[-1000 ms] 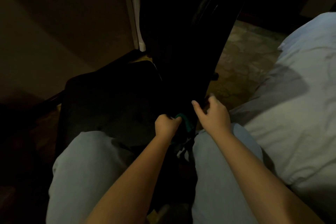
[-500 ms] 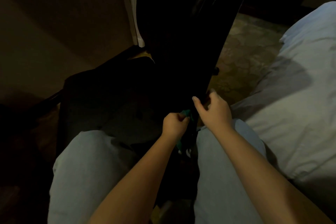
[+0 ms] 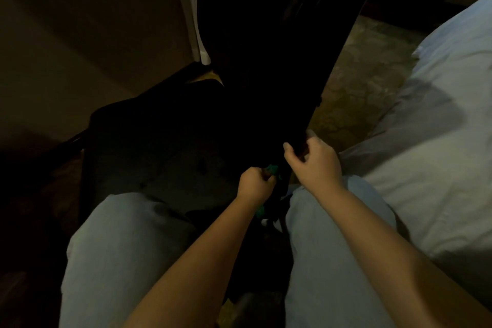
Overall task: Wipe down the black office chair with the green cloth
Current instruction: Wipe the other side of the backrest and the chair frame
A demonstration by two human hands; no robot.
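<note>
Left grip [image 3: 254, 186] is fisted round the cloth [image 3: 271, 169], which shows only as green tufts above and below the knuckles, low at the near end of the chair [image 3: 266, 74], between the knees; contact cannot be confirmed in the shadow. Right grip [image 3: 316, 165] is clamped on the chair's dark right edge, thumb opposing fingers, judged to steady it against the rubbing. Bed [image 3: 439, 141] lies to the right.
</note>
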